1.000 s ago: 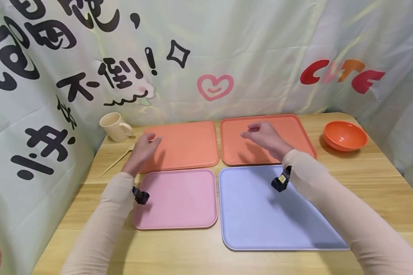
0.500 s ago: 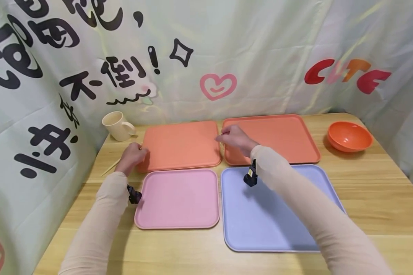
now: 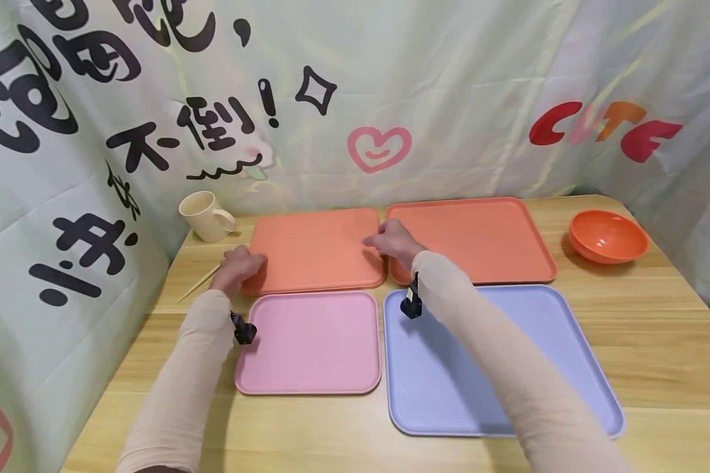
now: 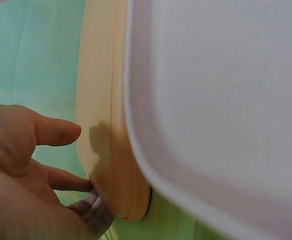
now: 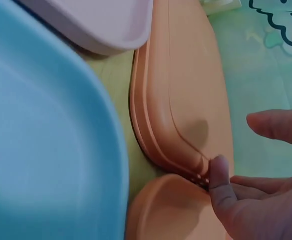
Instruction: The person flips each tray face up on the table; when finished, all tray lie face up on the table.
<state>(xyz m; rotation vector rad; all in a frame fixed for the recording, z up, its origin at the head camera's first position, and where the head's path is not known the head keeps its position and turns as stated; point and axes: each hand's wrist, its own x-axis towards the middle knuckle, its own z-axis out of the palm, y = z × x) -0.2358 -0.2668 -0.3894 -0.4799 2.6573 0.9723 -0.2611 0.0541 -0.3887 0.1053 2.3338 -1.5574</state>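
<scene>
An orange tray (image 3: 316,246) lies at the back left with its flat face up, seemingly upside down. My left hand (image 3: 236,268) is at its left edge. In the left wrist view the fingertips of that hand (image 4: 26,175) touch the tray's rim, while the thumb stands apart above it. At the opposite edge is my right hand (image 3: 398,242). In the right wrist view, fingers of this hand (image 5: 265,205) meet the orange tray's corner (image 5: 185,100), its thumb raised away. Whether any fingertips reach under the tray is hidden.
A second orange tray (image 3: 473,240) adjoins on the right. In front lie a pink tray (image 3: 310,345) and a larger blue tray (image 3: 449,387). A cream mug (image 3: 206,217) and a thin yellowish stick (image 3: 195,286) are at left, an orange bowl (image 3: 608,238) at right.
My right hand has swung left from over the right orange tray to the left one's right edge. My left hand has lowered to that tray's left edge. The trays look unmoved.
</scene>
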